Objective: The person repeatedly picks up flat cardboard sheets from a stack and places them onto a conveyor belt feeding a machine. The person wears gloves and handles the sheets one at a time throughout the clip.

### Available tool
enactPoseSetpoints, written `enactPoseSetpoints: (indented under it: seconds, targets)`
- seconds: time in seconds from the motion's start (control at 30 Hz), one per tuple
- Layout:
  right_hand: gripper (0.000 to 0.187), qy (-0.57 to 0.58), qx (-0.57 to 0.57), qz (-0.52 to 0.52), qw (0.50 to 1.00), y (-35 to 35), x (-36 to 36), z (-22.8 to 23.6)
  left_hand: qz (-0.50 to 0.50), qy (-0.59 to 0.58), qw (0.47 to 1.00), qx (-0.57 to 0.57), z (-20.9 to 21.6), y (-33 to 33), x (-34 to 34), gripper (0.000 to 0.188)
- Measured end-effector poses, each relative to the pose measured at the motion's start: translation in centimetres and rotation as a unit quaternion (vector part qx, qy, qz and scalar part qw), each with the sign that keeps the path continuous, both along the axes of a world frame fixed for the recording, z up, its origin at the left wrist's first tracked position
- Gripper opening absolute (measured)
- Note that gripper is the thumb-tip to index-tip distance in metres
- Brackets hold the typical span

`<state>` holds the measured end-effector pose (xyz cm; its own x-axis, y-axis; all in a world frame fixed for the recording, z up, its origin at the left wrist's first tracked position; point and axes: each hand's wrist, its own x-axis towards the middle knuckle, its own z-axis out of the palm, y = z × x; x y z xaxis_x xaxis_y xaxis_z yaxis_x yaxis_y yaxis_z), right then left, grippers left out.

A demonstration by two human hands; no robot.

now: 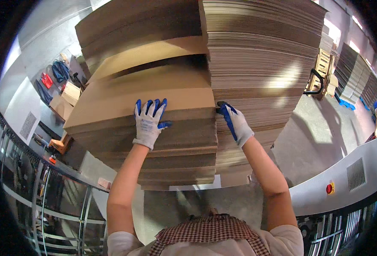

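In front of me stands a stack of flat brown cardboard sheets (154, 87), its cut edges facing me. My left hand (149, 121), in a white glove with blue fingertips, lies over the stack's near top edge with its fingers spread. My right hand (234, 121), gloved the same way, is at the stack's near right corner, beside a taller stack of cardboard (256, 64). Its fingers are pressed together and point left; whatever may be between them is hidden. Farther back, a raised sheet (154, 52) leaves a dark gap above the near sheets.
Grey machine panels curve in at left (20, 106) and right (325, 187), the right one with a red button (329, 188). Metal rails (65, 215) run at lower left. A wooden pallet (322, 68) and more cardboard stacks (354, 77) stand at right, beyond the grey floor (307, 128).
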<state>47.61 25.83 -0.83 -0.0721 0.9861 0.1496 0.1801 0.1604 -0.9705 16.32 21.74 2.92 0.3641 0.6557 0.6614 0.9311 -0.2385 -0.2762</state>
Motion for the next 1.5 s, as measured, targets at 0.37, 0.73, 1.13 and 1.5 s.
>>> enactPoseSetpoints:
  seconds: [0.37, 0.73, 1.13, 1.5]
  targets:
    - [0.028, 0.481, -0.18, 0.069, 0.855, -0.9, -1.3, 5.8, -0.09, -0.027, 0.995, 0.028, 0.2, 2.1, -1.4, 0.078]
    - [0.041, 0.114, 0.016, 0.147, 0.982, 3.2, -2.5, 4.7, -0.098, -0.039, 0.994, 0.014, 0.1, 1.5, -2.1, 0.079]
    - [0.052, 0.179, -0.255, 0.198, 0.929, 5.7, -3.5, 8.4, -0.119, -0.036, 0.992, 0.0, 0.2, 0.8, -3.1, 0.075]
    - [0.047, 0.187, -0.198, 0.133, 0.953, 4.0, -5.4, 11.8, 0.003, -0.062, 0.997, 0.038, 0.5, -2.8, -9.7, 0.101]
